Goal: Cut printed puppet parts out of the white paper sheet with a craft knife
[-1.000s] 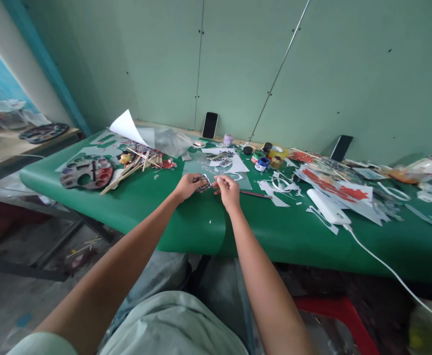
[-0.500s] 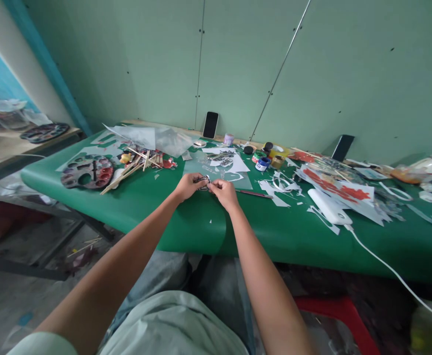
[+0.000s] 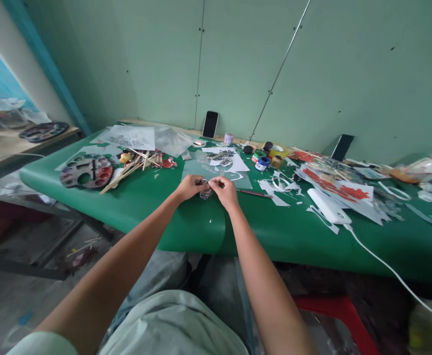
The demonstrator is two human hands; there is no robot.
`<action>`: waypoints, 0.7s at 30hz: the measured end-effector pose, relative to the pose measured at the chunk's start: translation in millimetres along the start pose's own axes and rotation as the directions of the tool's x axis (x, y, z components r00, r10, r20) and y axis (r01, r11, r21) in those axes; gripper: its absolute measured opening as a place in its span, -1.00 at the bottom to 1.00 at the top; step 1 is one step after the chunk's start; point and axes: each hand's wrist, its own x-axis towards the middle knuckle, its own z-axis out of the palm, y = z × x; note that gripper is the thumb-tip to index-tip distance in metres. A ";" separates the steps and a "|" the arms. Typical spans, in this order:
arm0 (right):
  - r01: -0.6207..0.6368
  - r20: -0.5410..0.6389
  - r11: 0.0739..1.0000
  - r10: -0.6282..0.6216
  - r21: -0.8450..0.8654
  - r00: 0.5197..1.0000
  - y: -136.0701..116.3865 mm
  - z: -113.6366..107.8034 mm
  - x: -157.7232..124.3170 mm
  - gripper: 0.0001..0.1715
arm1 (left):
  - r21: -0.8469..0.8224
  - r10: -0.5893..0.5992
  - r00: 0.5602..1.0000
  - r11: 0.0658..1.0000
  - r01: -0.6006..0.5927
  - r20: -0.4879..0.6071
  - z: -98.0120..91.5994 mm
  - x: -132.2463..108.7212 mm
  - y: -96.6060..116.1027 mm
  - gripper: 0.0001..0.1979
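Green surface (image 3: 186, 224): patterned piece (image 3: 205, 194) had dropped lower than before; left hand (image 3: 190, 188) pinched it, right hand (image 3: 224, 191) gripped its upper edge, probably steadying it.

The green tabletop (image 3: 275, 236) looks smooth, the sticks (image 3: 121, 175) wooden.

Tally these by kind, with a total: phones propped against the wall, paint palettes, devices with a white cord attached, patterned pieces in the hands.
Dark-screened rectangular phones: 2
Paint-stained dark palettes: 2
White oblong corded device: 1
Small dark-and-pale patterned piece, material unclear, between left hand and right hand: 1
Total: 6
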 end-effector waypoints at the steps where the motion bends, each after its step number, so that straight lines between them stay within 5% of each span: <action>1: -0.001 0.005 1.000 0.001 -0.003 1.000 0.1 -0.1 -0.3 -0.66 | 0.004 0.003 1.000 1.000 -0.003 0.004 -0.3 -0.4 0.9 -0.71; 8: -0.004 0.078 1.000 0.004 -0.011 0.997 -0.5 -0.1 -3.2 -0.66 | -0.001 0.012 1.000 1.000 -0.012 -0.007 -2.7 -1.2 3.5 -0.71; 21: -0.020 0.216 0.997 0.003 0.078 0.976 1.7 -4.4 -1.0 -0.63 | -0.080 -0.005 0.982 0.997 0.021 0.191 -6.9 2.5 -1.5 -0.74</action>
